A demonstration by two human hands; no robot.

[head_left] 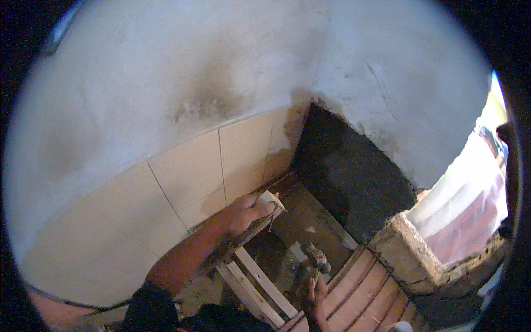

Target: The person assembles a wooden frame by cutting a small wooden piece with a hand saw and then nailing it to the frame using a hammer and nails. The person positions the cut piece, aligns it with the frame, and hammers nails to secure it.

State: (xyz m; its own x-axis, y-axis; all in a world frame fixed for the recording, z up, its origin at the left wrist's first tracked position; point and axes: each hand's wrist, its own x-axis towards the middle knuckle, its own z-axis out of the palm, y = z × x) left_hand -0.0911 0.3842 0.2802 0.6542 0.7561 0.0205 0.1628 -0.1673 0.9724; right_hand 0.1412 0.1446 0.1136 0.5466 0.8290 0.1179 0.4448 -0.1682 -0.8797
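My left hand is closed around the raised end of a narrow wooden board, beside the tiled wall. A pale block-like end shows past its fingers and thumb. Lower and to the right, my right hand grips the handle of what looks like a hammer, its head pointing up and away from me. The hammer is apart from the board. Between my arms lie two pale wooden slats, side by side. Much of the board's lower part is hidden behind my left forearm.
Beige tiles line the lower left wall, under stained plaster. A dark panel covers the corner. To the right, a rough-edged opening shows pale cloth. Reddish ribbed slabs lie near my right hand.
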